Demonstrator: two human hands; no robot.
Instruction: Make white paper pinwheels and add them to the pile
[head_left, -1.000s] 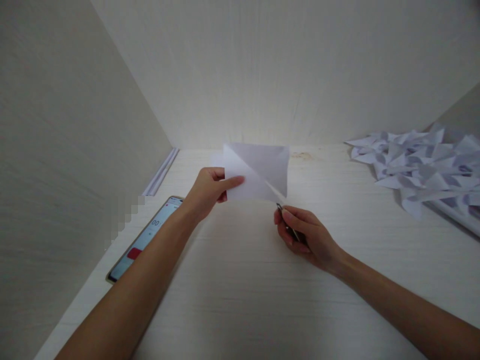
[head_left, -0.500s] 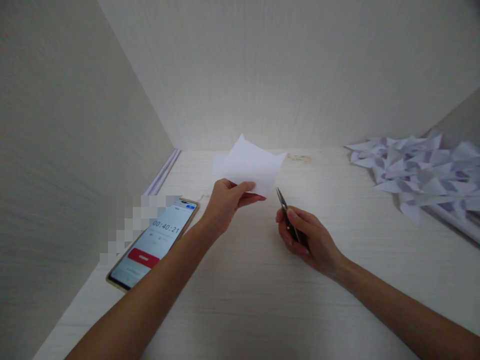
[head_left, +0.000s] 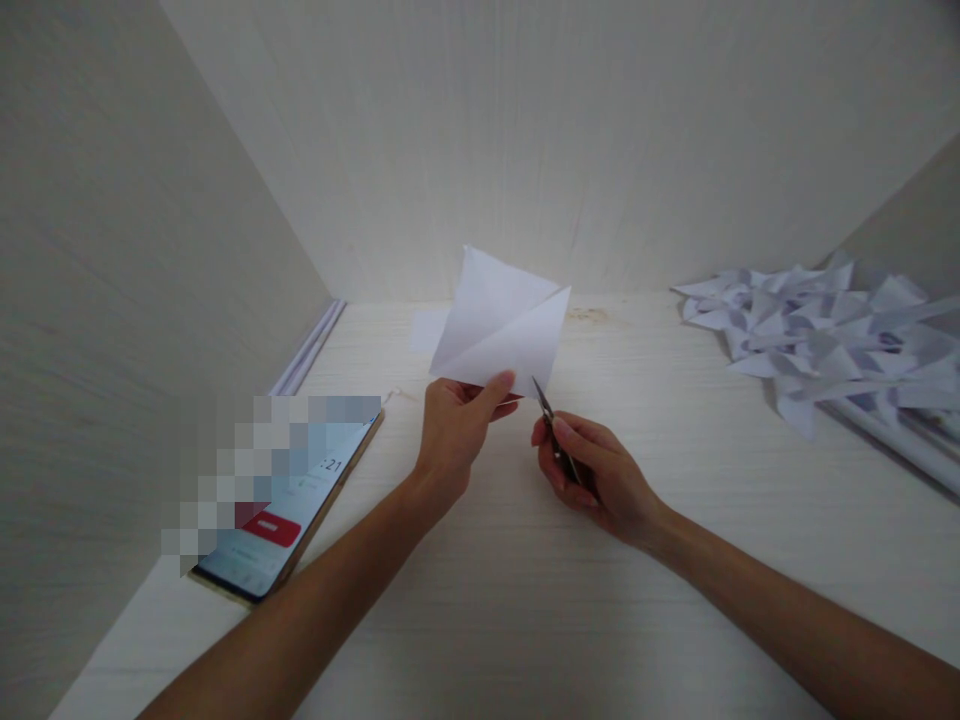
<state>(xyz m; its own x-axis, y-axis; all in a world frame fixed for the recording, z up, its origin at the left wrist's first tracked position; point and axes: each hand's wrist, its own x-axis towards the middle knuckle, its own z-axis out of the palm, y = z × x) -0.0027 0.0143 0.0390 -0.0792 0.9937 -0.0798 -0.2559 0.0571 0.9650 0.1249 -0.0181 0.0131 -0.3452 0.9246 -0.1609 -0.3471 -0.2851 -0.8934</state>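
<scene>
My left hand (head_left: 461,425) pinches the lower edge of a square sheet of white paper (head_left: 499,320), thumb on top and fingers beneath. A diagonal crease runs across the raised sheet. My right hand (head_left: 592,465) is wrapped round small dark-handled thread snips (head_left: 559,445). Their pointed metal blades reach the lower right corner of the paper, overlapping it in view; whether they cut into it I cannot tell. Behind the raised sheet another piece of white paper (head_left: 426,330) lies on the table, partly hidden.
A phone (head_left: 262,545) with a timer on its screen lies by my left forearm, partly blurred out. Rolled white paper sticks (head_left: 311,345) lie along the left wall. Folded paper pinwheels (head_left: 832,330) are heaped at the right, over a white paper tube (head_left: 892,445). Panels enclose the table (head_left: 480,600).
The paper has been lifted and turned flatter towards me, so its crease shows. The snips have moved left, from beside the paper to its lower right corner.
</scene>
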